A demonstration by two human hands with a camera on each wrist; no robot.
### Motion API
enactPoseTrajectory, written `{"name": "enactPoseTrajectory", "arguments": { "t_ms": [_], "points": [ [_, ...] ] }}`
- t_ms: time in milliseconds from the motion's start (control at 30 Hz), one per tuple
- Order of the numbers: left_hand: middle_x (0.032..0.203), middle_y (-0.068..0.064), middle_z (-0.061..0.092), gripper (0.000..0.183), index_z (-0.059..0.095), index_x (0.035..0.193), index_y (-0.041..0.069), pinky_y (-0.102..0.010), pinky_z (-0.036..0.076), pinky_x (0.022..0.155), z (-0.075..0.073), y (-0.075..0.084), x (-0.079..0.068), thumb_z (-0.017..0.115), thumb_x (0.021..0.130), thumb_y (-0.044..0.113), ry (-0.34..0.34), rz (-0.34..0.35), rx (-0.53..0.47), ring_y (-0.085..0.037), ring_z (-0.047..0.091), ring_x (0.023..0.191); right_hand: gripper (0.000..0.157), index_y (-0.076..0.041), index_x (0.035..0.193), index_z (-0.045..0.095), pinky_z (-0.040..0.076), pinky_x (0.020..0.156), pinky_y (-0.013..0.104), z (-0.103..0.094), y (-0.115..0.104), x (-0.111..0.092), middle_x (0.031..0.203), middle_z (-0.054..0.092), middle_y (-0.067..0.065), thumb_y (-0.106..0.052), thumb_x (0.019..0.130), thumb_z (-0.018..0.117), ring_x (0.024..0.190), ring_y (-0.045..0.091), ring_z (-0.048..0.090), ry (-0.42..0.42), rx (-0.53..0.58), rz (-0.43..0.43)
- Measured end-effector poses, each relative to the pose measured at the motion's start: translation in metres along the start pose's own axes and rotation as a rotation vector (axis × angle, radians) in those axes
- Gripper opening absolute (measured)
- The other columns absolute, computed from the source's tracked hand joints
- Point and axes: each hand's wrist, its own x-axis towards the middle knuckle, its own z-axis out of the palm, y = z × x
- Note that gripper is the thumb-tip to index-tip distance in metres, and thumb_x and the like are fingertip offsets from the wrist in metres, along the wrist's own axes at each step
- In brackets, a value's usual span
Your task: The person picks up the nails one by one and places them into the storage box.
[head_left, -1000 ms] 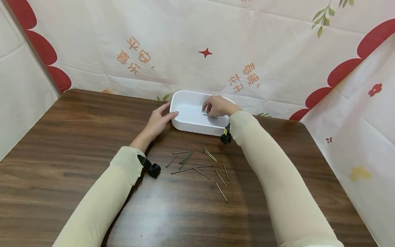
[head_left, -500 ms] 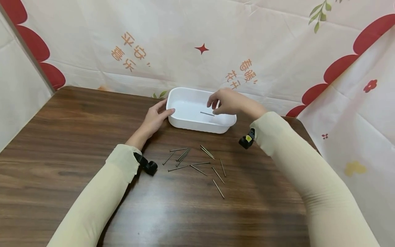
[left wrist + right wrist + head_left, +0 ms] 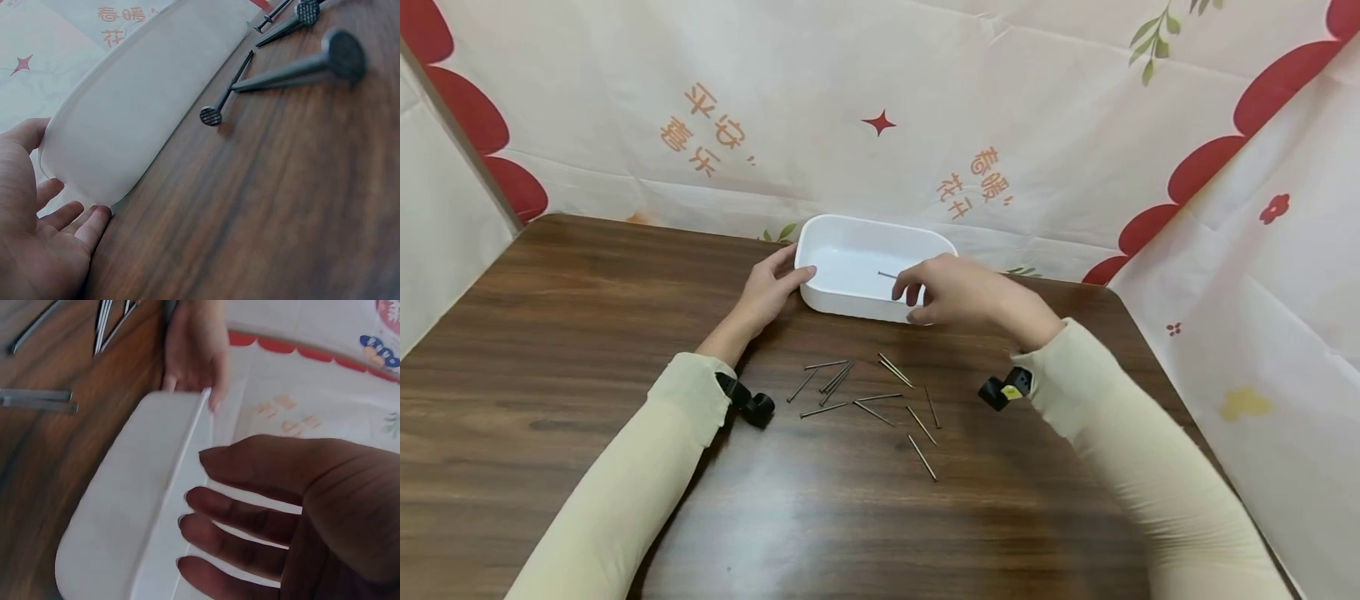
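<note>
A white plastic tray (image 3: 857,305) with rounded corners stands at the back of the table. My left hand (image 3: 765,292) holds its left end, thumb over the rim and fingers against the outer wall. One steel nail (image 3: 886,275) lies in the tray, partly hidden behind my right hand (image 3: 966,296). That right hand hovers over the tray's right front edge. Its fingers (image 3: 234,540) are loosely bent, with nothing between them in the right wrist view. Several more nails (image 3: 922,458) lie scattered on the table in front of the tray.
The brown wood-grain table (image 3: 587,333) ends just behind the tray, against a printed cloth backdrop (image 3: 820,67). Another cloth hangs along the right side. Black cameras (image 3: 1003,388) sit on both wrists, over the table near the nails.
My right hand has let go of the nail, risen from the tray floor, and drawn back toward the front right. The nail stays in the tray. My left hand keeps its hold.
</note>
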Motion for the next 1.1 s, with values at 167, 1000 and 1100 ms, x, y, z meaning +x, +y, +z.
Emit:
{"name": "enactPoseTrajectory", "arguments": {
  "t_ms": [167,1000,1100],
  "points": [
    [0.166,-0.011,0.03,0.069,0.029,0.161,0.012,-0.044,0.036,0.122,0.0,0.0,-0.001,0.06,0.101,0.029,0.009,0.002,0.023,-0.031,0.04,0.149,0.025,-0.013,0.113,0.073,0.055,0.084,0.035,0.017,-0.009,-0.007,0.107,0.073,0.003,-0.01,0.089,0.068,0.092,0.017,0.067,0.052,0.028,-0.012],
    [0.165,-0.01,0.032,0.071,0.029,0.161,0.015,-0.044,0.036,0.122,-0.001,-0.002,-0.004,0.059,0.1,0.035,0.013,0.018,0.056,-0.029,0.04,0.149,0.026,-0.005,0.11,0.072,0.054,0.081,0.034,0.072,-0.003,0.002,0.094,0.071,0.006,-0.008,0.084,0.074,0.086,0.017,0.063,0.052,0.103,0.009],
    [0.166,-0.009,0.031,0.071,0.029,0.161,0.016,-0.043,0.036,0.122,0.001,-0.001,-0.003,0.06,0.1,0.034,0.006,0.011,0.046,-0.029,0.039,0.15,0.026,-0.006,0.109,0.071,0.053,0.08,0.034,0.076,-0.004,0.003,0.091,0.07,0.004,-0.01,0.083,0.075,0.085,0.016,0.063,0.036,0.069,0.045]
  ]
}}
